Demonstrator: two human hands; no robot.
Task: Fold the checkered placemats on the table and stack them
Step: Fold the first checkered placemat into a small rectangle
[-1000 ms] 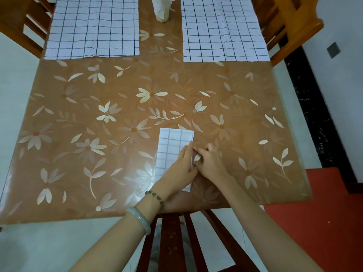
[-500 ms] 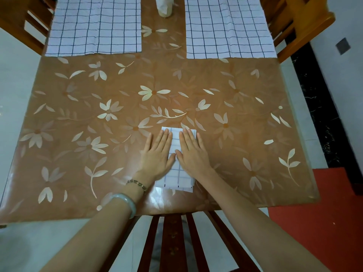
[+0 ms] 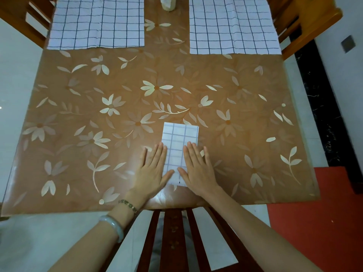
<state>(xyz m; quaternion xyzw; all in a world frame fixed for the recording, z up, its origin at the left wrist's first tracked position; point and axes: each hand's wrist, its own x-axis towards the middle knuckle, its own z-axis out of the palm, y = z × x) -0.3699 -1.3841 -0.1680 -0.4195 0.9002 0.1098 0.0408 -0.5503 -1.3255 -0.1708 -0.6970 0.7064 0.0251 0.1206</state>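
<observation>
One folded placemat [image 3: 179, 142] lies close in on the tabletop [image 3: 78, 154], left hand [image 3: 152, 171] and right hand [image 3: 198, 171] flat, straight-fingered, pressing its sides; far-left placemat [image 3: 96, 22] and far-right placemat [image 3: 231, 24] wait unfolded, nothing stacked.

1 folded placemat [image 3: 179, 138], 2 flat placemats [image 3: 96, 22] [image 3: 233, 24]. 1 left hand [image 3: 152, 173], 1 right hand [image 3: 198, 171]. 2 bracelets [image 3: 127, 205] [image 3: 113, 226], 1 table [image 3: 78, 173].

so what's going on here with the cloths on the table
A person is folding checkered placemats. The left hand and right hand lie flat, pressing on the two sides of the folded placemat near the near edge of the table. The far left placemat and far right placemat lie unfolded at the far end, so nothing is stacked yet.
</observation>
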